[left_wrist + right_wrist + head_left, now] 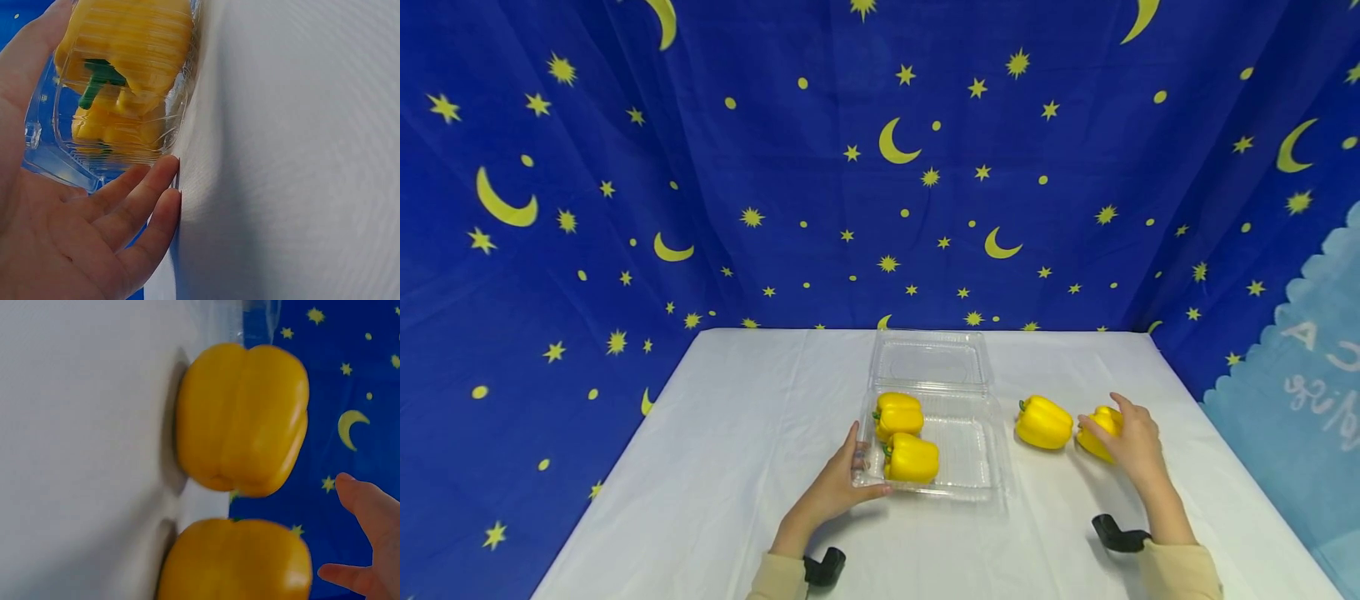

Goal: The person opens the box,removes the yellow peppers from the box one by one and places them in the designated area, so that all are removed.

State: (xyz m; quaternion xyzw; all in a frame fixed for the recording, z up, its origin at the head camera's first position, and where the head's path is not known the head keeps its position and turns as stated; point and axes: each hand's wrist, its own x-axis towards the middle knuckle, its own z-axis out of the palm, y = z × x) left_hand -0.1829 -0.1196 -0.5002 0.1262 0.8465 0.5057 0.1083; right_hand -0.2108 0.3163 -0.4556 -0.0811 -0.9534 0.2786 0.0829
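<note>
A clear hinged plastic container [966,454] lies with its lid [928,362] folded back. Two yellow bell peppers with green stems sit in its left half, one pepper [898,415] behind the other pepper [912,458]. My left hand [831,492] touches the container's front left corner, fingers extended along the side and thumb at the front edge. Right of the container lie two more yellow bell peppers, a nearer-in one [1043,422] and an outer one [1097,433]. My right hand [1138,442] hovers spread over the outer pepper [234,562]; the right wrist view shows a gap between them.
A white cloth [700,467] covers the table. Blue fabric [820,167] with yellow moons and stars hangs behind and at the sides. A light blue panel [1300,400] with white lettering is at the right. Black wrist mounts [825,568] show at both sleeves.
</note>
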